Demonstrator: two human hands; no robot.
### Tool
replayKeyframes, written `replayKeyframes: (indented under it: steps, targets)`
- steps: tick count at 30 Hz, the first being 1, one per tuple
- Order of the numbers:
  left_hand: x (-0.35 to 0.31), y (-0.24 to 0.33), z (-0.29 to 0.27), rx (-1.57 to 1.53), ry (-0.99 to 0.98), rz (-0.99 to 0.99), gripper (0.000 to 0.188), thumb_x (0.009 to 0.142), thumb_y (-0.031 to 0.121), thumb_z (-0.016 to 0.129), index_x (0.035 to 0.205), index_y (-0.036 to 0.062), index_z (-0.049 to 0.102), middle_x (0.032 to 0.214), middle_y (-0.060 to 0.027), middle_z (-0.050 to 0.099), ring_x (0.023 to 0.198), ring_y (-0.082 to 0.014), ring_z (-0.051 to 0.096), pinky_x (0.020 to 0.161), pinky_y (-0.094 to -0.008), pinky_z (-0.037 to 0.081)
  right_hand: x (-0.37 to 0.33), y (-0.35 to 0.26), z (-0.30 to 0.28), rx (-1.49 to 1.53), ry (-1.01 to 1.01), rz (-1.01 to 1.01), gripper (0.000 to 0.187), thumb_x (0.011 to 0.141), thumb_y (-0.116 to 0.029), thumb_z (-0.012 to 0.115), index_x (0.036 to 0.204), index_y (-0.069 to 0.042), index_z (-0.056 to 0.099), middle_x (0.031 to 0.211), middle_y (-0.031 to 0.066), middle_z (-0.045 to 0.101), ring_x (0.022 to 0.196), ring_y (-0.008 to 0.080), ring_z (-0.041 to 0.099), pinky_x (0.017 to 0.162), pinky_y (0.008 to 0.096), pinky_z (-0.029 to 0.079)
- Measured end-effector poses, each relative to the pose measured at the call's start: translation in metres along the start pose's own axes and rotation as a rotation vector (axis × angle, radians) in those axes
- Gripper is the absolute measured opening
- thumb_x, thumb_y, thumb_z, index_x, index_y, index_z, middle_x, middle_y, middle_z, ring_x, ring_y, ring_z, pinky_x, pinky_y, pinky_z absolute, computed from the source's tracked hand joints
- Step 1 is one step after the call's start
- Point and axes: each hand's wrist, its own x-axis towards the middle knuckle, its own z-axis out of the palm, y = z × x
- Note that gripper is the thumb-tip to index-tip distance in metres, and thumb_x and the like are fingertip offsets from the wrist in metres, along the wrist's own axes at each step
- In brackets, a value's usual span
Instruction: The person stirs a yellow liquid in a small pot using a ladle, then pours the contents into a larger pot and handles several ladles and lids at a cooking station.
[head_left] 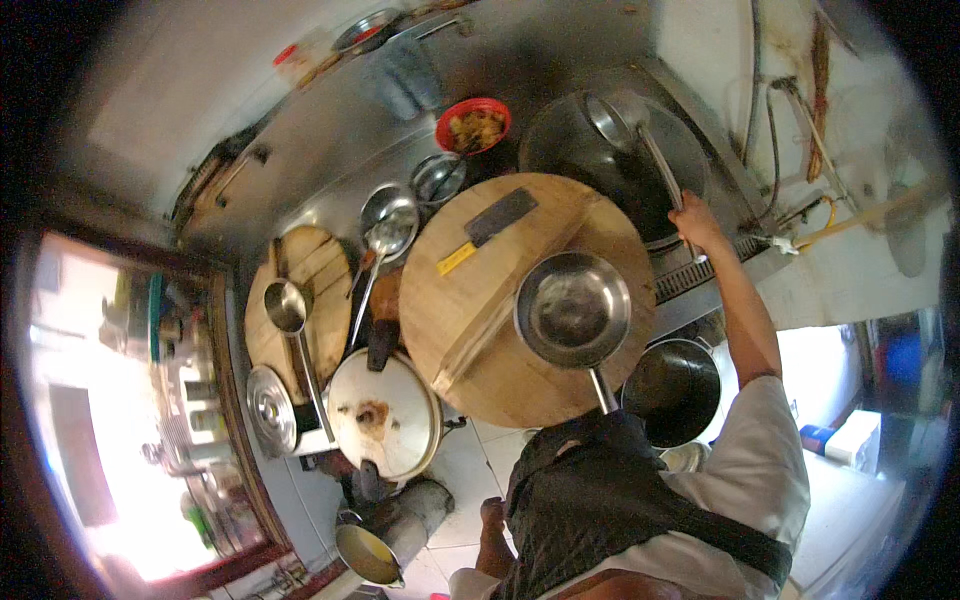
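My right hand (697,222) is closed round the handle of a long steel ladle (660,165). The ladle's round bowl hangs over a large dark wok (560,150) at the far right. Low beside my apron is my left hand (492,513), small in view, and its fingers cannot be made out. Between me and the wall lies a big round wooden board (450,330). A cleaver (503,217) with a yellow handle rests on its far part. On the board's near right side sits a steel pan (573,310), its handle pointing toward me.
A red bowl (472,125) of food stands behind the board. To the left are a strainer (388,220), another ladle (287,307), a smaller wooden board (315,262) and a lidded pot (385,415). A dark pot (672,393) is below my right arm.
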Motion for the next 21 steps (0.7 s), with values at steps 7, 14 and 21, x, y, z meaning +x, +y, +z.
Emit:
replayKeyframes:
  steps: [7,14,21]
  targets:
    - [0.026,0.047,-0.019,-0.223,0.008,-0.150,0.021,0.072,0.022,0.053,0.082,0.0119,0.068,0.088,-0.0103,0.065,0.084,-0.0276,0.061,0.072,-0.0350,0.049,0.089,0.102,0.038,-0.487,0.102,-0.028,0.023,0.075,-0.018,0.055,0.075,0.004,0.064,0.078,0.0143,0.061,0.080,0.0299,0.056,0.068,0.0412,0.048]
    - [0.026,0.080,-0.021,-0.363,-0.001,-0.258,0.021,0.072,0.021,0.053,0.082,0.0114,0.068,0.088,-0.0107,0.065,0.085,-0.0277,0.061,0.073,-0.0349,0.049,0.111,0.106,0.076,-0.983,-0.324,-0.385,0.023,0.078,-0.016,0.053,0.064,-0.001,0.061,0.066,0.0126,0.057,0.066,0.0250,0.054,0.060,0.0398,0.045]
    - [0.023,0.088,-0.011,-0.425,0.028,-0.295,0.021,0.072,0.021,0.053,0.083,0.0109,0.068,0.089,-0.0111,0.065,0.086,-0.0278,0.061,0.073,-0.0348,0.049,0.138,0.094,0.090,0.544,-0.798,0.111,0.028,0.083,-0.025,0.051,0.073,-0.001,0.060,0.065,0.0097,0.059,0.054,0.0165,0.053,0.049,0.0324,0.043]
